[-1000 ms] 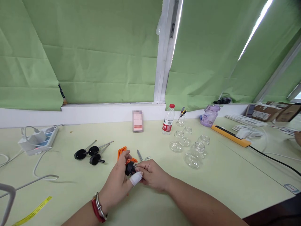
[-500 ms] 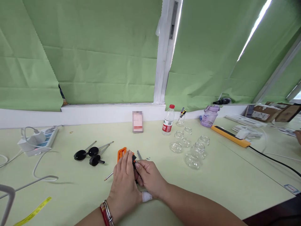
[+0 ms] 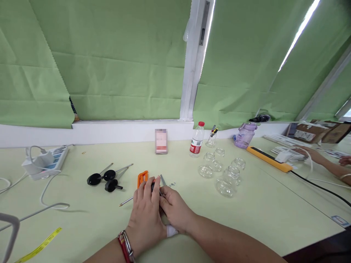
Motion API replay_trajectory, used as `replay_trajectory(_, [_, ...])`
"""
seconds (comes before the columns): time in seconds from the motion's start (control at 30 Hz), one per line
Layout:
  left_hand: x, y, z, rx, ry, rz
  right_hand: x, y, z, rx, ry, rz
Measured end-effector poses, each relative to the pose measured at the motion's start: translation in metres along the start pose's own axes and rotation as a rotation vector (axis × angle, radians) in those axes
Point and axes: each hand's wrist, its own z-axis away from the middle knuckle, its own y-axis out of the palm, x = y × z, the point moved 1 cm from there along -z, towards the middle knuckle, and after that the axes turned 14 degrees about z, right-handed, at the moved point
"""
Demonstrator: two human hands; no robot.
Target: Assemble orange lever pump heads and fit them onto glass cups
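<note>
Holds a dark part (image 3: 153, 186) at near centre, low over the pale table (image 3: 233, 226). Wraps left hand (image 3: 148, 213) over it, fingers closed around the top and hiding most of it. Bends right hand (image 3: 176, 209) in against it from the right, fingers curled; cannot tell what, if anything, is pinched behind the thumb. Wears a white wrap (image 3: 172, 230) on the left thumb. Shows a metal shaft (image 3: 126, 201) poking out left of the left hand; cannot tell whether joined to the dark part. Lying just beyond the fingers: an orange piece (image 3: 142, 178), metal rods (image 3: 162, 179) and tiny bits (image 3: 172, 184). Farther left, three black pieces (image 3: 109, 175); to the right, glass jars (image 3: 225, 187).
</note>
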Motion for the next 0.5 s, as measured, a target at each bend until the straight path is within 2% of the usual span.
replay_trajectory(0.3, [-0.0005,-0.0032,-0.0035,0.010,0.001,0.000,0.0042,-0.0026,-0.0005,0.033,-0.056,0.036])
replay_trajectory(0.5, [-0.0013,-0.0071,-0.0043,0.029,-0.004,0.036,0.0031,-0.0011,-0.0011,0.072,-0.023,-0.078])
